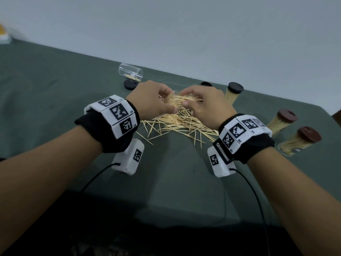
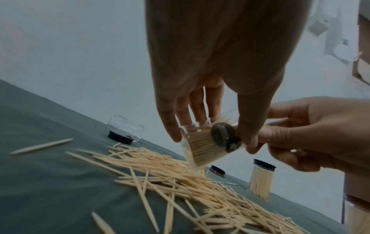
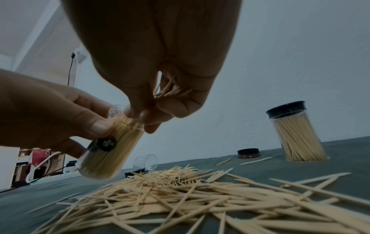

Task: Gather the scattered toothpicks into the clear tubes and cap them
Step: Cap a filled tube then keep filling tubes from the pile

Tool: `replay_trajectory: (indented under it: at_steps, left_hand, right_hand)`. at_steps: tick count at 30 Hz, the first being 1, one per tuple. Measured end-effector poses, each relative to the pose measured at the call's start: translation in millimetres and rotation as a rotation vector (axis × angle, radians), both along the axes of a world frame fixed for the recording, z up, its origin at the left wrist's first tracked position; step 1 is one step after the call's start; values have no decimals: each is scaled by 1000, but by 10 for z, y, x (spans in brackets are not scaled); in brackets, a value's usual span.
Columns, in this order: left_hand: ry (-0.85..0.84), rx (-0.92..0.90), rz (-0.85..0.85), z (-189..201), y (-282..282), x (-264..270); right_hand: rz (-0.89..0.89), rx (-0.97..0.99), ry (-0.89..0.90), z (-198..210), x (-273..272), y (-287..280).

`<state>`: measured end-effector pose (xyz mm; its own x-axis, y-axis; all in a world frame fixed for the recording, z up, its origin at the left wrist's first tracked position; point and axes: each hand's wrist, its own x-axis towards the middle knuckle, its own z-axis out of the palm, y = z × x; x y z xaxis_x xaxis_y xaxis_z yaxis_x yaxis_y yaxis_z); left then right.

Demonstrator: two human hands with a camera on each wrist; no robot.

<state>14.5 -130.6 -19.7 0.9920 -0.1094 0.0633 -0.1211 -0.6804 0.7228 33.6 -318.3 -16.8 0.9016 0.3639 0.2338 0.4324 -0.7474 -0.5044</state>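
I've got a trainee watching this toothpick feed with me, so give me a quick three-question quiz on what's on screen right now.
1. True or false: the left hand holds an open clear tube packed with toothpicks.
2. How many capped, filled tubes stand on the table in the head view?
3. What does the right hand pinch? A) a black cap B) a bunch of toothpicks C) nothing

Key: 1 true; 2 three; 3 B

Pale wooden toothpicks (image 1: 177, 124), glossy clear plastic tube (image 3: 112, 148), matt green cloth (image 1: 55, 85).
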Motion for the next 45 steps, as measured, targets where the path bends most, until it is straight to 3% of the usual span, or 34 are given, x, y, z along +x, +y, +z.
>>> replay_trajectory:
  at_steps: [11, 18, 27, 33, 36, 40, 45]
  left_hand:
    - [12, 53, -27, 21, -33, -31]
    - [41, -20, 6, 17, 17, 9]
    - [51, 5, 0, -1, 4, 12]
    - [67, -25, -42, 6, 33, 29]
    - [72, 15, -86, -8, 8, 32]
    - [63, -55, -21, -31, 19, 50]
    - [56, -91, 8, -12, 68, 52]
  right_hand:
    - [2, -110, -44, -8, -6, 45]
    - [-76, 105, -49, 13, 23, 38]
    - [-7, -64, 3, 36, 10, 7]
    - [-65, 114, -33, 65, 33, 10]
    - [-64, 80, -27, 57, 40, 2]
    - [-22, -38, 5, 46, 53, -15]
    - [-43, 130, 17, 49, 52, -6]
